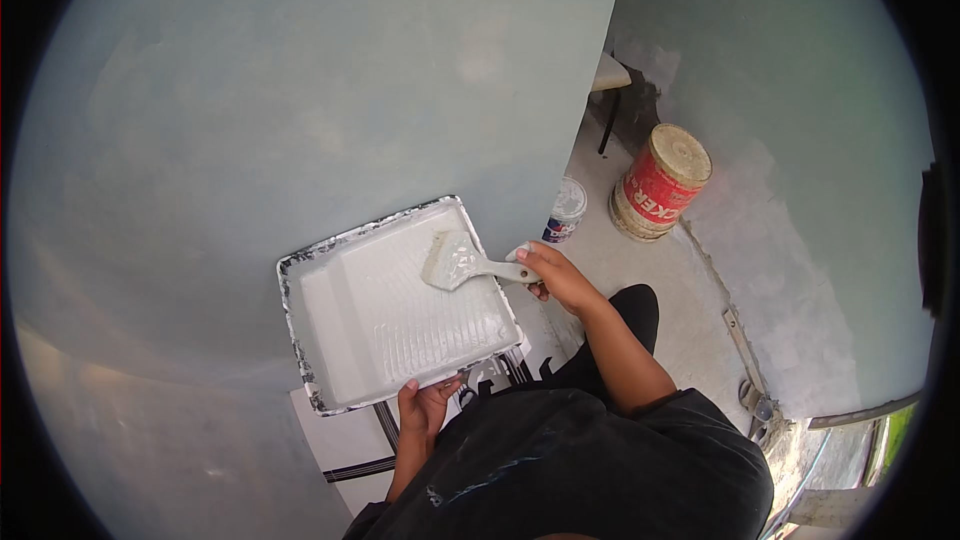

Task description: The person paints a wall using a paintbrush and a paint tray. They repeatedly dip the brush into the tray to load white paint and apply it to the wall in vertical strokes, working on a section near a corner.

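Observation:
A paint tray (352,322) with a ribbed bottom, coated in white paint and with dark patches on its rim, lies before me, tilted in view. Its near edge is in the grip of my left hand (426,405), thumb on top of the rim. My right hand (551,275) is closed around the end of a wide paintbrush's handle, to the right of the tray. The paintbrush (457,261) has white paint on its head, and its bristles point left over the ribbed part of the tray. Whether the bristles touch the tray cannot be told.
A pale wall (300,105) rises just beyond the tray. Right of its corner, a small paint can (566,208) and a larger red-labelled bucket (660,184) stand on the concrete floor (637,262). Farther right is another wall (810,187). White tiles with dark stripes (341,431) show below the tray.

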`<state>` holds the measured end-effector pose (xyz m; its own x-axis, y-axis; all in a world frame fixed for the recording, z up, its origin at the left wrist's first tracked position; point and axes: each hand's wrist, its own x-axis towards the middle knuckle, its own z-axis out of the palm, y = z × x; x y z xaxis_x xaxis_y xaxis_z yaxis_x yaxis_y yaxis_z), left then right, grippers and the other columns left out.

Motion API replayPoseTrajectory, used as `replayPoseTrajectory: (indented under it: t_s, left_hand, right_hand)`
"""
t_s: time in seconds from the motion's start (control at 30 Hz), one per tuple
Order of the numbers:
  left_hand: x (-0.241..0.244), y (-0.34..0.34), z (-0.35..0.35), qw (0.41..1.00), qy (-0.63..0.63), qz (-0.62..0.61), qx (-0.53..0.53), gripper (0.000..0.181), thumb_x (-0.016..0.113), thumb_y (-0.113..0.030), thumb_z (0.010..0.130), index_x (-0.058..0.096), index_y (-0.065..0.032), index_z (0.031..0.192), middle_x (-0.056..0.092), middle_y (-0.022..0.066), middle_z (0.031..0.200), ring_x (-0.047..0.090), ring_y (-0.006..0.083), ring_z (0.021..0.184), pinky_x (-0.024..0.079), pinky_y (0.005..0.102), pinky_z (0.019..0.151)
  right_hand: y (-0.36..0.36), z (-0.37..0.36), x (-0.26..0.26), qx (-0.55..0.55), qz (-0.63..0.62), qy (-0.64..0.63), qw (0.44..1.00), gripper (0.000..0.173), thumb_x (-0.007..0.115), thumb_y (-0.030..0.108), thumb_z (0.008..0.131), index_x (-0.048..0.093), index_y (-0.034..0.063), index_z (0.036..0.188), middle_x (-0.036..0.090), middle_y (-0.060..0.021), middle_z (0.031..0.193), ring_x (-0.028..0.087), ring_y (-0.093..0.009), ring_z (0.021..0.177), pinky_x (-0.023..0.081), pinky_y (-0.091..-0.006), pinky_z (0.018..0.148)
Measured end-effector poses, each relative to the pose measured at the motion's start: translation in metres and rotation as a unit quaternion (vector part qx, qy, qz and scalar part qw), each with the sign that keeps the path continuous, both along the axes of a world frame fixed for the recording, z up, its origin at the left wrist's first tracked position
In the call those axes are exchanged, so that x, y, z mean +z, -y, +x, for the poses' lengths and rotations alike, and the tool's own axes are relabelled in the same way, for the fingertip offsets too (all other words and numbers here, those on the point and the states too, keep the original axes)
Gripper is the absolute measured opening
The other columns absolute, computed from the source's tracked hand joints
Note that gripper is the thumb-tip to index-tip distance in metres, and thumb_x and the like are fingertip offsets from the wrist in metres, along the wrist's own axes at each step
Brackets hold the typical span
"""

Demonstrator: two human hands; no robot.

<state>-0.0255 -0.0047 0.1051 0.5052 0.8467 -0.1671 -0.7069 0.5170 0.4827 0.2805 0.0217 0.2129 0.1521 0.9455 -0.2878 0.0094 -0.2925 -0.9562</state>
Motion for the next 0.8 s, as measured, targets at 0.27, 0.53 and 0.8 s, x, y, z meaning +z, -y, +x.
replayPoseTrajectory:
  t_s: [0.27,0.53,0.8]
  left_hand:
    - [-0.004,0.000,0.003,1.000,0.002,-0.003,0.017,0.071,0.061,-0.036,0.080,0.040,0.0069,0.132,0.063,0.0260,0.112,0.068,0.0364,0.095,0.060,0.0419,0.082]
    - [0.015,0.002,0.001,0.999,-0.008,-0.007,0.033,0.072,0.062,-0.036,0.080,0.038,0.0068,0.133,0.063,0.0263,0.112,0.068,0.0365,0.094,0.060,0.0412,0.081]
    - [0.016,0.001,-0.001,1.000,0.003,-0.009,0.027,0.074,0.062,-0.035,0.079,0.036,0.0066,0.135,0.062,0.0266,0.113,0.068,0.0373,0.094,0.061,0.0416,0.080]
  right_hand:
    - [0.013,0.004,-0.005,0.123,0.012,-0.439,0.890,0.084,0.030,0.081,0.084,0.043,0.0127,0.131,0.052,-0.0037,0.087,0.049,-0.012,0.067,0.035,-0.0223,0.048]
    - [0.009,0.001,-0.017,0.188,0.009,-0.277,0.942,0.077,0.049,0.071,0.085,0.031,0.0184,0.138,0.039,0.0008,0.079,0.038,-0.008,0.062,0.035,-0.0217,0.050]
    - [0.018,0.011,-0.056,0.275,-0.053,-0.280,0.918,0.073,0.061,0.067,0.081,0.042,0.0108,0.125,0.040,0.0022,0.076,0.039,-0.007,0.060,0.035,-0.0207,0.049]
